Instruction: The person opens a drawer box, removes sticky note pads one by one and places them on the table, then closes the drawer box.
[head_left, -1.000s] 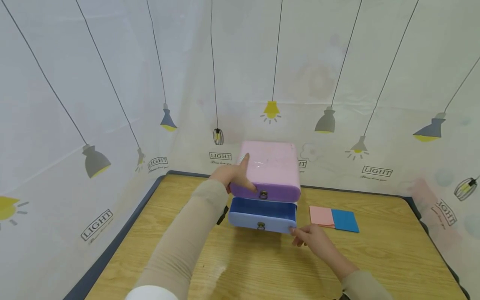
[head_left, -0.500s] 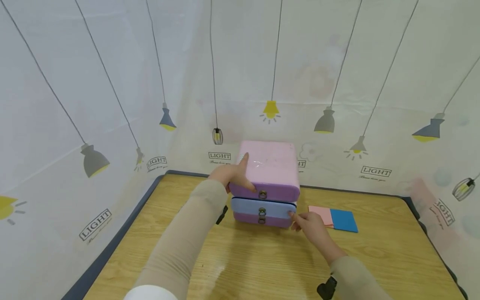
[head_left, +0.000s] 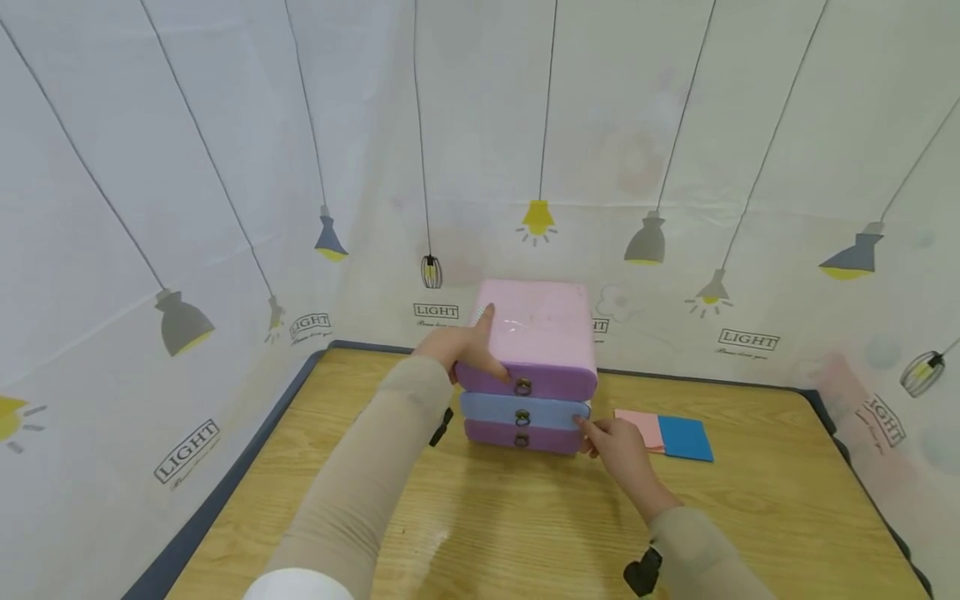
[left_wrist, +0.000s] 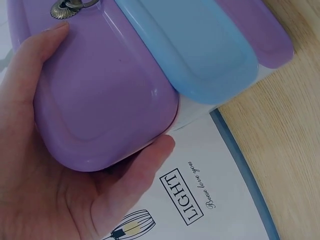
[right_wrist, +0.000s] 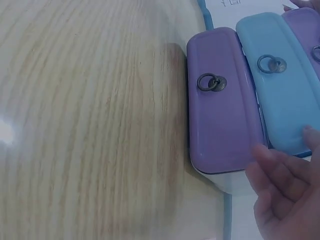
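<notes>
A small drawer box (head_left: 540,321) with a pink top stands at the back of the table. Its upper purple drawer (head_left: 558,382), middle blue drawer (head_left: 551,409) and lower purple drawer (head_left: 492,433) are all pushed in, each with a bronze ring pull. My left hand (head_left: 468,348) grips the box's upper left corner, its thumb on the upper drawer's front and fingers round the end, as the left wrist view shows. At the right end of the blue drawer, my right hand (head_left: 624,457) has its thumb on the front face; its other fingers bend loosely beside the lower drawer.
Right of the box lie a pink paper square (head_left: 637,425) and a blue square (head_left: 686,438) on the wooden table (head_left: 780,500). Behind stands a white wall sheet (head_left: 480,167) printed with hanging lamps. A dark blue edge (head_left: 225,492) runs along the table's left side.
The blue drawer, pulled out one second ago, has slid back into the box with my right hand at its right end. My left hand has kept its hold on the box.
</notes>
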